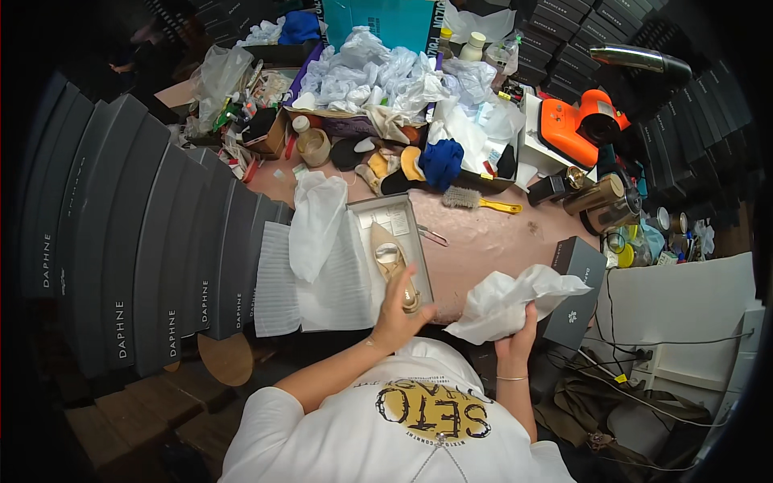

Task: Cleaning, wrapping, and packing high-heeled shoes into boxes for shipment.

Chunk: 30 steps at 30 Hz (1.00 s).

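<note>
A beige pointed shoe (390,256) with a shiny oval ornament lies toe away from me in a grey shoebox (424,266). Over its heel end is my left hand (399,312), thumb and fingers spread to either side. Whether the fingertips touch the shoe, I cannot tell. My right hand (517,342) grips a crumpled sheet of white tissue paper (515,302), raised above the table's front edge. White wrapping paper (322,233) spreads over the box's left side. A dark grey box lid (573,282) stands tilted beyond the tissue, at the right.
Tall stacks of dark shoeboxes (113,233) rise at the left. On the pink table (475,241) lie a yellow-handled brush (483,201) and a blue cloth (441,163). Crumpled tissue (370,72) fills a box at the back. An orange machine (572,125) stands back right.
</note>
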Each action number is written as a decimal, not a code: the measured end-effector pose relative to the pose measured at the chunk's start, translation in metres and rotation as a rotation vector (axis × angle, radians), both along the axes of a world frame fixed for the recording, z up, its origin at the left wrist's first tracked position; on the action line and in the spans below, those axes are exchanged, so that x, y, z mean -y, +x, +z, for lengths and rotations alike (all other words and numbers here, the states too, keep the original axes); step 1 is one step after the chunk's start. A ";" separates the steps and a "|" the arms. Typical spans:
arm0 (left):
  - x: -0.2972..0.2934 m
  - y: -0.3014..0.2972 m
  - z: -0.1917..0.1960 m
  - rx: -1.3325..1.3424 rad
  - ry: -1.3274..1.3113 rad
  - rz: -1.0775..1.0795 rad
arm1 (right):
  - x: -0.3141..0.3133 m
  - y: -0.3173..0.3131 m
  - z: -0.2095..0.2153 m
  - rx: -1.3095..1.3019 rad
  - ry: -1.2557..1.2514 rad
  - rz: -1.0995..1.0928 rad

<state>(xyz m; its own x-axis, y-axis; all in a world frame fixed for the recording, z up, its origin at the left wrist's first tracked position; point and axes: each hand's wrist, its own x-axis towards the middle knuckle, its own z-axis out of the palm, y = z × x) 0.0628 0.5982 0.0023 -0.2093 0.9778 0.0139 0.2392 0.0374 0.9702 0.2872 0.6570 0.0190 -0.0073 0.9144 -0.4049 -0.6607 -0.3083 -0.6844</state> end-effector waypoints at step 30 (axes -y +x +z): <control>0.031 -0.044 -0.042 0.656 -0.250 0.338 | 0.008 -0.141 0.006 0.931 0.938 1.008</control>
<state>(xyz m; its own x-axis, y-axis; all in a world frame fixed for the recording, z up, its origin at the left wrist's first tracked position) 0.0192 0.5670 -0.0399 -0.3861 0.8169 -0.4285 -0.4439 0.2426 0.8626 0.1462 0.6494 0.0253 -0.7947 0.6056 0.0425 0.2493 0.3894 -0.8867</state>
